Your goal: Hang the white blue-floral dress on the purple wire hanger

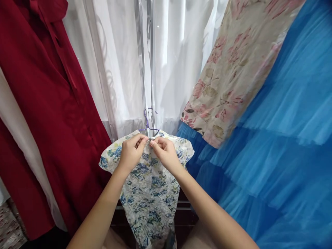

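Note:
A white dress with blue and green flowers [151,193] hangs in front of me on a purple wire hanger [147,121]. My left hand [133,150] pinches the left edge of its neckline, thumb against forefinger. Close beside it, my right hand [164,152] pinches the right edge of the same neckline. The two thumbs almost meet at the centre, where a seam runs down the dress. Whatever small fastening may lie between the fingertips is too small to make out.
A long red garment [64,114] hangs to the left. At the right hang a beige dress with pink flowers [230,76] and a layered blue tulle dress [285,148]. Behind are white curtains [176,52] and a metal pole [149,62] in the middle.

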`<state>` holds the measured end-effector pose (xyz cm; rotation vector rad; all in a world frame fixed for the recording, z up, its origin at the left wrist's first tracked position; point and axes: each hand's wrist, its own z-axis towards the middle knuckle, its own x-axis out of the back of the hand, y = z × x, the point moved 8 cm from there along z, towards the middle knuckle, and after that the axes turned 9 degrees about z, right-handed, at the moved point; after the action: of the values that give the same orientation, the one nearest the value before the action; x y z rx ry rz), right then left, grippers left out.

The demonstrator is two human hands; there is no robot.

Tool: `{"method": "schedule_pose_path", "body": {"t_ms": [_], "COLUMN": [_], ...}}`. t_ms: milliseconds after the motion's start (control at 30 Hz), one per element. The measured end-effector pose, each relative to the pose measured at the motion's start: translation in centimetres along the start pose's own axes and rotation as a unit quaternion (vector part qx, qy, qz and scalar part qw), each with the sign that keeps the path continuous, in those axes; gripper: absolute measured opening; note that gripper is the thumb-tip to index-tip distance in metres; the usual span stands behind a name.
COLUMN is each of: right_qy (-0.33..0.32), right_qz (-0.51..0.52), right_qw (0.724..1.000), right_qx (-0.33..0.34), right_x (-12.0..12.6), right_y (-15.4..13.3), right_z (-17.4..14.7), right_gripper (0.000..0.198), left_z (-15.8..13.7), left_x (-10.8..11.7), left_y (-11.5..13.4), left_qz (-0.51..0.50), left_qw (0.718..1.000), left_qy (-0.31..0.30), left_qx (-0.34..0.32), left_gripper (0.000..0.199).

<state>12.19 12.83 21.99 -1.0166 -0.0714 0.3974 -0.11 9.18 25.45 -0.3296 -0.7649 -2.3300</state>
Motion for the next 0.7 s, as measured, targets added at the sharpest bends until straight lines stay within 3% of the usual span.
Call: {"method": "schedule_pose_path", "body": {"t_ms": [100,200,267,367,433,533,600,700], "right_qy": [0.008,-0.008,-0.017,-0.022,-0.025,-0.027,-0.034,-0.058], "right_qz": [-0.043,-0.074,-0.071,-0.061,-0.053,-0.054,-0.064,-0.077], "right_qw": [0.999,0.996,0.995,0.994,0.993,0.992,0.989,0.983], "right_qx": [-0.016,-0.047,-0.069,-0.092,-0.103,-0.112,-0.125,-0.155], "right_x": [0.5,0.6,0.6,0.5,0.3,0.3,0.8,1.8], "right_y": [2.7,5.2,6.0,6.0,6.0,7.0,8.4,10.2], "right_z": [0.1,-1.4,-2.9,-4.8,-5.7,-6.8,-7.8,-9.7], "right_gripper": [0.029,0.028,0.028,0.027,0.025,0.024,0.025,0.027], "left_z": [0.3,0.1,-0.7,-4.1,-7.0,-12.0,-15.0,-16.9], "left_x": [0.9,4.6,8.0,10.6,10.0,6.2,2.9,-1.4], "left_y": [-1.5,-5.8,-9.7,-16.8,-19.9,-22.0,-21.8,-19.0], "left_qz": [-0.008,-0.087,-0.137,-0.268,-0.316,-0.358,-0.38,-0.421], "left_qw": [0.997,0.97,0.933,0.827,0.781,0.748,0.736,0.734], "left_qy": [0.071,0.201,0.302,0.415,0.422,0.378,0.337,0.26], "left_qx": [0.035,0.102,0.142,0.27,0.334,0.412,0.448,0.466], "left_gripper": [0.018,0.018,0.018,0.015,0.024,0.03,0.026,0.026]}}
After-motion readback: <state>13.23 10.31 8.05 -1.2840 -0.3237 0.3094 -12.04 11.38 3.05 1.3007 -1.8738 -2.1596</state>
